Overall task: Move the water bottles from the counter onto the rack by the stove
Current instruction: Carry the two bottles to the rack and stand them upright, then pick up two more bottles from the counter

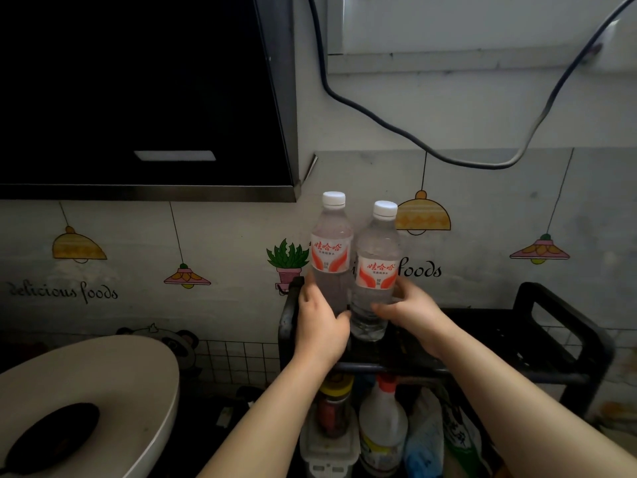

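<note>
Bare forearms, bare L hand (pixel 320 326) (R hand (pixel 415 313) too)

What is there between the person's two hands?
Head view: two clear plastic white-capped water bottles, the left bottle in the left hand, the right bottle in the right hand.

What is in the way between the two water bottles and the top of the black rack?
Nothing visible. The left hand grips the left bottle and the right hand grips the right bottle, right over the rack, whose top shelf looks bare where it shows. The hands hide a little of it.
</note>
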`<state>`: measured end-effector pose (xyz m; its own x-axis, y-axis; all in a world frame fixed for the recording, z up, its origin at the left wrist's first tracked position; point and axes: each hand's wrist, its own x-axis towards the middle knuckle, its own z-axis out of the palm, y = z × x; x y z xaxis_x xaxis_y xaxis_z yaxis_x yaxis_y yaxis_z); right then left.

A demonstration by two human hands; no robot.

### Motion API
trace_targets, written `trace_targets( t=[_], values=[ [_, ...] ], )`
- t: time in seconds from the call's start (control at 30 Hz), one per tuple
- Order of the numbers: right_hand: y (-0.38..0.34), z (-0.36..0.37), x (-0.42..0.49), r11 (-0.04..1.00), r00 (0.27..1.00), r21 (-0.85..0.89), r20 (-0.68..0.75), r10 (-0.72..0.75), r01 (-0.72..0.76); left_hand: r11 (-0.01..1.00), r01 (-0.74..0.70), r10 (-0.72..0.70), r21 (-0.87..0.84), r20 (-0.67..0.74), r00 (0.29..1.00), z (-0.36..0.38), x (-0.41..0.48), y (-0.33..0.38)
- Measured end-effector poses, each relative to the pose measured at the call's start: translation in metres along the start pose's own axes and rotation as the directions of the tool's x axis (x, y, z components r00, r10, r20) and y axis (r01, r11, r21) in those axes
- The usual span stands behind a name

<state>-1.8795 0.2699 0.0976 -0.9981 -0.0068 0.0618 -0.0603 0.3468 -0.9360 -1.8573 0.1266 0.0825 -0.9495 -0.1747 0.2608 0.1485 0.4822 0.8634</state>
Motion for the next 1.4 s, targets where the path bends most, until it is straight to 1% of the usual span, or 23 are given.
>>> trace_targets(
  t=[0.17,0.27,0.33,0.43,0.57,0.73,0.83,0.97,1.07,1.17,1.3,1.4],
  values=[
    [0.001,-0.001,-0.007,0.992,0.993,-0.064,-0.061,0.102,-0.106,0.996,-0.008,0.007,0.087,0.015,1.0,-0.003,-0.018,0.006],
    [0.001,-0.001,-0.016,0.984,0.99,-0.127,-0.092,0.109,-0.121,0.988,-0.035,0.03,0.147,0.035,0.999,-0.003,-0.033,0.009],
    [0.0,-0.001,-0.022,0.973,0.987,-0.191,-0.122,0.104,-0.127,0.98,-0.078,0.069,0.184,0.056,0.996,-0.002,-0.041,0.009],
    [-0.003,0.0,-0.035,0.935,0.988,-0.34,-0.146,0.058,-0.106,0.957,-0.164,0.144,0.237,0.1,0.984,0.0,-0.049,0.008],
    [-0.003,-0.006,-0.059,0.836,0.989,-0.548,-0.135,-0.061,-0.024,0.919,-0.238,0.19,0.314,0.176,0.966,0.006,-0.059,0.012],
    [0.006,-0.02,-0.094,0.749,0.981,-0.662,-0.163,-0.102,-0.032,0.853,-0.337,0.225,0.398,0.302,0.926,0.024,-0.075,0.023],
    [0.018,-0.037,-0.118,0.73,0.976,-0.679,-0.198,-0.087,-0.073,0.831,-0.38,0.229,0.407,0.372,0.899,0.039,-0.09,0.034],
    [0.042,-0.067,-0.15,0.713,0.962,-0.676,-0.273,-0.01,-0.184,0.797,-0.45,0.248,0.403,0.46,0.853,0.065,-0.118,0.05],
    [0.066,-0.097,-0.179,0.702,0.939,-0.66,-0.343,0.032,-0.266,0.79,-0.492,0.262,0.366,0.524,0.811,0.091,-0.145,0.065],
    [0.089,-0.138,-0.218,0.703,0.918,-0.635,-0.392,0.062,-0.319,0.755,-0.558,0.29,0.344,0.588,0.755,0.126,-0.181,0.086],
    [0.117,-0.202,-0.287,0.697,0.884,-0.599,-0.455,0.109,-0.394,0.724,-0.619,0.331,0.305,0.633,0.7,0.185,-0.246,0.122],
    [0.135,-0.254,-0.342,0.668,0.853,-0.585,-0.499,0.15,-0.46,0.69,-0.679,0.367,0.25,0.688,0.626,0.229,-0.303,0.153]
  ],
)
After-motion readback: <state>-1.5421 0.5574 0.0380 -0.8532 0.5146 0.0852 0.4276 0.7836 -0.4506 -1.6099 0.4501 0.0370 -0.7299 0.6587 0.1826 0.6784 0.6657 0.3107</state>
